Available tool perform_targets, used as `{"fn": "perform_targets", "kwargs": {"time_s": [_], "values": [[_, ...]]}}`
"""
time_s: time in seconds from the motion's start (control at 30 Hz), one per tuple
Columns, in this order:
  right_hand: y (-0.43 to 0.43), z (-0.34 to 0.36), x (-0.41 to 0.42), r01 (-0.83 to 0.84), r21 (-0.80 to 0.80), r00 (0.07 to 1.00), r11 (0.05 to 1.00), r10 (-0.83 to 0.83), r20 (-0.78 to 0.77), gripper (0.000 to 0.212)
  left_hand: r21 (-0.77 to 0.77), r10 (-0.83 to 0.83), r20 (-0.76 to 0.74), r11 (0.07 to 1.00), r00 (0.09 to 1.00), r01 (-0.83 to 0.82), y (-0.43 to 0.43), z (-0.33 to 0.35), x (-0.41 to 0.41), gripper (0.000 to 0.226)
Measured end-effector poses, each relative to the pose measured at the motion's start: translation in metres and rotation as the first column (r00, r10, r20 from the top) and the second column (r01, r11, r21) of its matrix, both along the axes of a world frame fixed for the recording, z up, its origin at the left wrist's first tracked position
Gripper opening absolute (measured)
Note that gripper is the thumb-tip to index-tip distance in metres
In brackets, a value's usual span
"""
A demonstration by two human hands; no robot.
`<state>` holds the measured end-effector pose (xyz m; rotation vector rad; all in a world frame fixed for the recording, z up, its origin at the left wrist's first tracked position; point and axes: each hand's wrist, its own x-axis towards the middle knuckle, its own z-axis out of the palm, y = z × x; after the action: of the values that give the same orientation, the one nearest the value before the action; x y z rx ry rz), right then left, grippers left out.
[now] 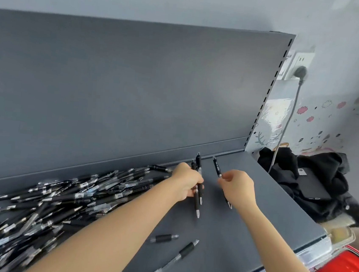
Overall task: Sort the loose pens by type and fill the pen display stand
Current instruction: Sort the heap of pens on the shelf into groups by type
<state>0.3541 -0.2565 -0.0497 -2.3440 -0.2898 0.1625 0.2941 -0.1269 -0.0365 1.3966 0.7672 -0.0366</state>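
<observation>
Left hand (186, 182) is closed around a small bundle of black click pens (198, 186), fingers wrapped at mid-barrel, over the shelf (276, 212) near its back edge. Right hand (238, 187) pinches a single black pen (218, 170) between thumb and fingertips, just beside that bundle, towards the right end of the shelf.

These pens read as light, stiff plastic sticks, nothing fragile about them, though the smooth barrels look inclined to slide against one another in a bunch. The rubbery sleeve near the tip looks like the surest place to take hold; mid-barrel keeps one balanced.

Orientation now: the bundle runs front to back across the shelf, clicker ends up towards the back panel, metal tips towards the front edge. The single pen lies nearly parallel, same way round, leaning a touch leftwards at its top.

The big loose pile of pens (56, 207) sprawls along the back-left of the shelf, pointing every which way, mostly on a diagonal. Two stray pens (175, 249) lie by the front edge, tips up and right. No display stand in view.
</observation>
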Motion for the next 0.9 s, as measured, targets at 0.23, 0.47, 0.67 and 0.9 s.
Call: {"fn": "perform_targets", "kwargs": {"time_s": [0.23, 0.47, 0.67, 0.9], "values": [[-0.009, -0.008, 0.016, -0.04, -0.137, 0.999, 0.99, 0.041, 0.005, 0.019, 0.138, 0.02, -0.044, 0.99, 0.999, -0.014, -0.01, -0.007, 0.021, 0.023], [-0.012, -0.009, 0.009, -0.085, -0.108, 0.996, 0.99, 0.088, 0.017, 0.021, 0.377, -0.066, -0.019, 0.923, 0.998, 0.069, 0.018, 0.001, 0.006, 0.015], [-0.012, -0.009, 0.008, -0.154, -0.167, 0.987, 0.974, 0.158, 0.012, 0.025, 0.838, -0.306, -0.098, 0.488, 0.947, 0.244, 0.05, -0.014, -0.016, 0.027], [-0.004, -0.012, -0.009, -0.293, -0.391, 0.933, 0.872, 0.35, 0.084, 0.043, 0.898, -0.472, -0.277, 0.182, 0.837, 0.4, 0.055, -0.024, -0.022, 0.04]]}}
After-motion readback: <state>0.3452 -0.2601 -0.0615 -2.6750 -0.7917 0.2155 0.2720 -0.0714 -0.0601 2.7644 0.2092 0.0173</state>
